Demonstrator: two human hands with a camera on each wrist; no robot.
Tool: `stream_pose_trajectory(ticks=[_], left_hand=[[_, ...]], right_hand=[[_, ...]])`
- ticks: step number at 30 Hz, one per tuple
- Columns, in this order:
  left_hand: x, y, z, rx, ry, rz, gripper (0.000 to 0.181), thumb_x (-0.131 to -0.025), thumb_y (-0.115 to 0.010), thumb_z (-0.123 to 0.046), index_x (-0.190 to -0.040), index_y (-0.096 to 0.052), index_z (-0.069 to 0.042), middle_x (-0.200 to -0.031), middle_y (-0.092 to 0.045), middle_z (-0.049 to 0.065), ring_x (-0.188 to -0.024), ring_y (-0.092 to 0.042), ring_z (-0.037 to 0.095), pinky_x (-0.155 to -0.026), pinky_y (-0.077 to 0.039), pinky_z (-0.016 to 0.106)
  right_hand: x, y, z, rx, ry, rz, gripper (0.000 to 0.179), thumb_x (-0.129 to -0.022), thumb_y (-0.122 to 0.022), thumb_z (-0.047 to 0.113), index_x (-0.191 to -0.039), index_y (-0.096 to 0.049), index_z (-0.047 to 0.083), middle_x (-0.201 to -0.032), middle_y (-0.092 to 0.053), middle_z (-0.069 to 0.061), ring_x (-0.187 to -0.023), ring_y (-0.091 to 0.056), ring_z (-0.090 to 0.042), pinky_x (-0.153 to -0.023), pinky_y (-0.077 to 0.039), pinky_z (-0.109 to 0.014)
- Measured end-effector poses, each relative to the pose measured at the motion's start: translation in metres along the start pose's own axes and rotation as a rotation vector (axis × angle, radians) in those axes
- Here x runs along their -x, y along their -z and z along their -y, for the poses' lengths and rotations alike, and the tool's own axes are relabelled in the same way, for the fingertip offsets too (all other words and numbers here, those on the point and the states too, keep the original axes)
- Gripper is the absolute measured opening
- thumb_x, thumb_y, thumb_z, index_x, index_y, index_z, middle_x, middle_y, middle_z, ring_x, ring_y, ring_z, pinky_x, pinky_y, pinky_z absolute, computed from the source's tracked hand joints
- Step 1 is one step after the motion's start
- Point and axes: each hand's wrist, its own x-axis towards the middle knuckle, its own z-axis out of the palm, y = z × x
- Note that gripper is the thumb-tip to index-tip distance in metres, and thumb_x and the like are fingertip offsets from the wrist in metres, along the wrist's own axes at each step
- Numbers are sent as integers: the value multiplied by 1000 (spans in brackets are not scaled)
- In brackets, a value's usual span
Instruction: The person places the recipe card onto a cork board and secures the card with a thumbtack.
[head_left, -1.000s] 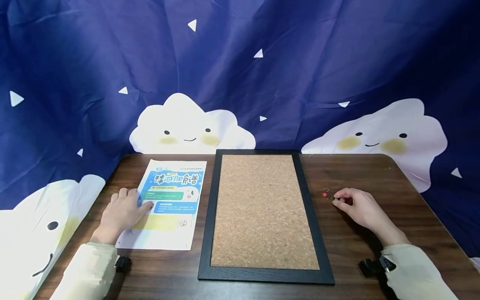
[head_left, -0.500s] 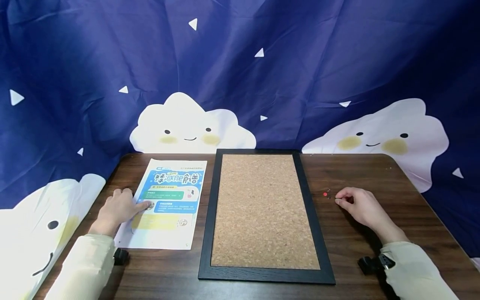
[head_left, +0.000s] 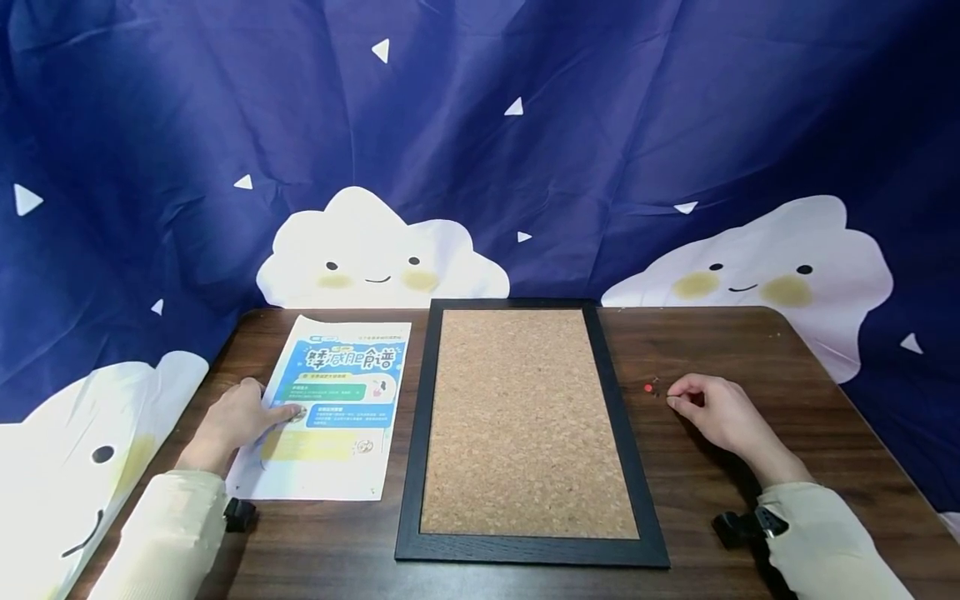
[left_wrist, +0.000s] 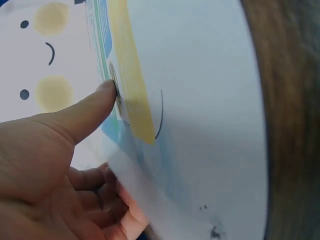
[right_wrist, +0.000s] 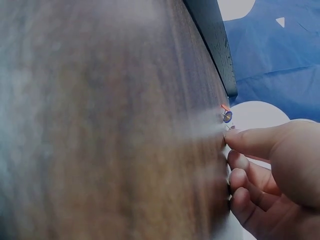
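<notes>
Head view, left to right: a white cloud [head_left: 60, 483] printed on the dark blue curtain [head_left: 450, 125] fills the 8 o'clock side. Next, the left hand [head_left: 236, 419] grips the printed sheet [head_left: 337, 414] at its 9 o'clock edge, thumb on the print and fingers bent beneath. The sheet is over the brown table [head_left: 337, 550], at 9 o'clock from the cork board [head_left: 525, 425], a gap between them. That board lies flat in its black frame [head_left: 528, 548]. At its 3 o'clock, near the frame, sits a red tack [head_left: 648, 388] among other small tacks [head_left: 656, 380]; the right wrist view shows a blue tack [right_wrist: 228, 116] at the thumb's 12 o'clock. At the tacks' 4 o'clock, the right hand [head_left: 708, 408] has thumb and forefinger tips close together; whether they clamp a tack, I cannot tell.
</notes>
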Motion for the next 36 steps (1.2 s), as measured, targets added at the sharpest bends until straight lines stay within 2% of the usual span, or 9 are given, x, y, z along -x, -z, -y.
stream_pose_trajectory(ticks=[5,12,15,19,24,31,36], left_hand=[[0,-2,1,42,-9,-16,80,-98,-78,-43,-139,-46,18,-118,-61,35,-100,-58,43,-86,-52,52],[1,-4,9,42,-108,-100,48,-106,-67,-22,-131,-59,17,-113,-66,33,-93,-60,40,-80,-51,51],[3,-4,12,57,-142,-136,41,-108,-62,-16,-132,-61,17,-119,-66,35,-95,-62,41,-83,-53,54],[6,-1,15,85,-168,-144,40,-110,-55,-14,-134,-61,18,-131,-64,40,-101,-63,43,-90,-54,61],[10,2,17,136,-154,-133,43,-112,-52,-14,-140,-57,19,-136,-61,41,-107,-61,46,-97,-53,64],[11,5,24,181,-183,-163,42,-113,-50,-14,-136,-61,19,-131,-65,38,-106,-61,44,-96,-52,61],[13,9,31,214,-177,-140,44,-114,-49,-18,-137,-61,18,-128,-66,36,-105,-61,41,-93,-51,57]], right_hand=[[1,1,0,0,-3,7,6,-101,-74,10,-104,-76,5,-92,-69,-9,-86,-57,-26,-76,-44,-37],[4,3,1,7,-18,-3,7,-102,-74,12,-105,-76,5,-100,-74,-15,-88,-58,-29,-78,-46,-41],[7,6,2,-10,-31,-16,9,-103,-73,12,-106,-76,4,-97,-74,-14,-85,-61,-26,-74,-48,-38],[10,9,2,-54,-40,-23,8,-104,-71,10,-105,-74,3,-89,-73,-9,-77,-65,-19,-65,-51,-31],[14,9,4,-79,-16,-36,7,-104,-71,10,-103,-75,4,-85,-73,-4,-75,-65,-16,-62,-51,-27],[18,9,7,-78,13,-75,8,-102,-74,9,-107,-76,2,-86,-76,-7,-75,-67,-16,-61,-51,-25],[21,12,8,-67,23,-106,10,-101,-75,8,-108,-76,2,-87,-78,-9,-75,-67,-16,-60,-51,-24]])
